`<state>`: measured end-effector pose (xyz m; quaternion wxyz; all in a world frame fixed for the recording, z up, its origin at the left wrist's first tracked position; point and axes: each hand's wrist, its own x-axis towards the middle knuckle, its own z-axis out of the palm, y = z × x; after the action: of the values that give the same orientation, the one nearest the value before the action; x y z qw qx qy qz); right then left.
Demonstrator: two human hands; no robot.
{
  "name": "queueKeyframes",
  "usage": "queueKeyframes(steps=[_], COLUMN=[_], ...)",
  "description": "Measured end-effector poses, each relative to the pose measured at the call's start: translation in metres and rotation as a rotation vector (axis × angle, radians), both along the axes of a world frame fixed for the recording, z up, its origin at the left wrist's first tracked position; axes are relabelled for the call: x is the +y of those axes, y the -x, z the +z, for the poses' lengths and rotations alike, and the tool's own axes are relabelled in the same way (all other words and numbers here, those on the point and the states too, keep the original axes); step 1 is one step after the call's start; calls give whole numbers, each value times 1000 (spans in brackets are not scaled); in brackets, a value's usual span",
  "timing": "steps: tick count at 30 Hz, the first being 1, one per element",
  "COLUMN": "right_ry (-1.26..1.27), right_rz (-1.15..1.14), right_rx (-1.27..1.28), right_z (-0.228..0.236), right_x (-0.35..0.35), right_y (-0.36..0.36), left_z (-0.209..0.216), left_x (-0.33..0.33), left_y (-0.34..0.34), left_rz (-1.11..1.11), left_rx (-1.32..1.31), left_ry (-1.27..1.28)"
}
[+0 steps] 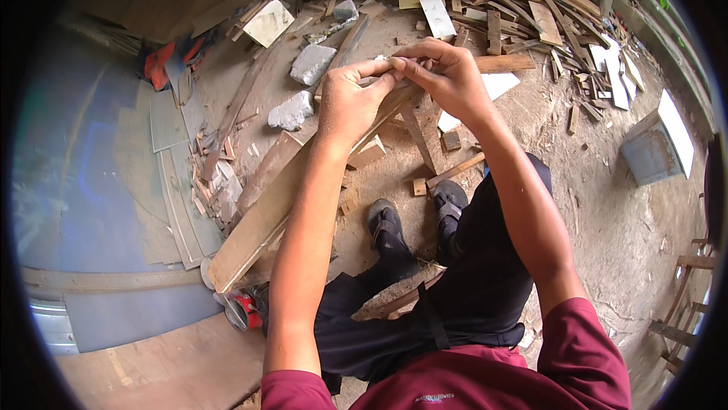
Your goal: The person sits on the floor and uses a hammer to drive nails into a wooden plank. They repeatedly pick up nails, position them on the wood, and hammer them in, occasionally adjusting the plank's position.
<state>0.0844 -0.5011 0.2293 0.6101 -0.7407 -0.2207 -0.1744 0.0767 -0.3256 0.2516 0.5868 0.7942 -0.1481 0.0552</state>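
My left hand (353,96) and my right hand (449,80) meet in front of me, fingertips pinched together. Whatever lies between the fingers is too small or too hidden to name. Beneath them a long wooden board (262,224) runs slantwise from the lower left up to under the hands. Its far end is covered by my fingers and wrists. Fine sawdust specks show on my left forearm.
Scrap wood (523,12) lies heaped at the far right. Pale concrete blocks (312,64) rest beyond the board. To the right stands a grey bucket (656,148) with a white panel on it. A red power tool (243,311) sits by my left leg.
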Motion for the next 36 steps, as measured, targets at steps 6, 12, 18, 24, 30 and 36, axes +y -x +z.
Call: queueKeyframes(steps=[6,12,18,24,30,36], right_ry=[-31,-107,-139,-40,30,106], right_rz=[-58,-50,-47,-93,-80,-55], right_rx=[15,58,58,-38,-130,-217], right_z=[10,7,-2,-6,2,1], right_x=[-5,-1,2,2,-2,-12], right_y=[-13,-12,-10,-5,-2,-7], left_z=[11,9,16,15,4,-3], left_x=[-6,-15,-19,-18,-14,-6], left_y=[9,5,8,9,5,-4], left_rz=[70,112,124,115,20,-38], left_rx=[2,20,16,-15,-90,21], left_ry=[-156,-665,-694,-694,-326,-59])
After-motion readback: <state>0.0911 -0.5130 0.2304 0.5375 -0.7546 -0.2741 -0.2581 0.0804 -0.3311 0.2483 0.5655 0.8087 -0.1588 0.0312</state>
